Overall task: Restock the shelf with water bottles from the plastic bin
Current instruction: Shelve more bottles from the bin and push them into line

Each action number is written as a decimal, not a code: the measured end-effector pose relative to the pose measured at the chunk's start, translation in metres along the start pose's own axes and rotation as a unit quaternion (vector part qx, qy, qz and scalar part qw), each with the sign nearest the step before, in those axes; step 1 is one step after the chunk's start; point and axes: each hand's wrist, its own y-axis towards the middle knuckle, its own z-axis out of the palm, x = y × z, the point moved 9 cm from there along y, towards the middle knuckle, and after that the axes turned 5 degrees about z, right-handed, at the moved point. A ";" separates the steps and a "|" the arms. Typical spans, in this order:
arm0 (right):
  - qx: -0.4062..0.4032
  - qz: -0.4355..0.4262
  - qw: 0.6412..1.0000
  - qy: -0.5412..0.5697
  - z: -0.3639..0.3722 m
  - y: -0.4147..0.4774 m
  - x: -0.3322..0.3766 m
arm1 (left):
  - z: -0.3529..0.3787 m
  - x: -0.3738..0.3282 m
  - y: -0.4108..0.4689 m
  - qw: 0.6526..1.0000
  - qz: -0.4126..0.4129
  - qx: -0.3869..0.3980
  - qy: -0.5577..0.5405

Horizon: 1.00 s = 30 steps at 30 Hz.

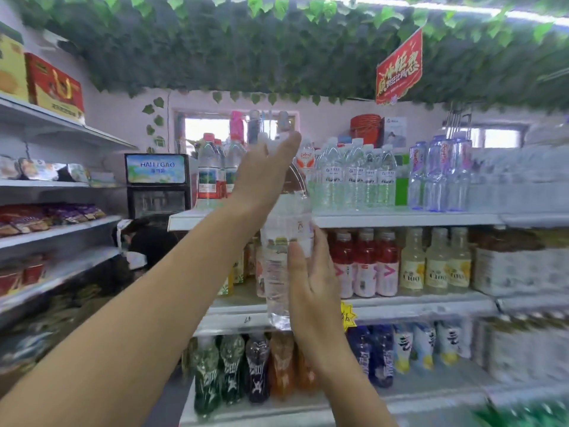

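Shop aisle, drinks shelving dead ahead under a ceiling of fake ivy; closest in, the right hand [311,272] has its thumb on the front and fingers round the back of the water bottle [286,223], gripping it low so it takes the weight; the bottle is upright, a bit tilted, in the air in front of the shelf edge, not set down yet; the left hand [264,171] is flat, fingers straight, laid against the bottle's shoulder and neck, looks like it's steadying and steering the top rather than holding; the top shelf [400,218] just behind already carries rows of stocked bottles [354,180], so I'd guess it's headed up there; plastic bin isn't in view; way back a small display fridge [157,186] sits by the wall.
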 end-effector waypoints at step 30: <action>0.016 0.033 0.992 0.124 -0.147 0.138 -0.102 | 0.147 0.083 0.061 0.990 0.075 0.068 0.100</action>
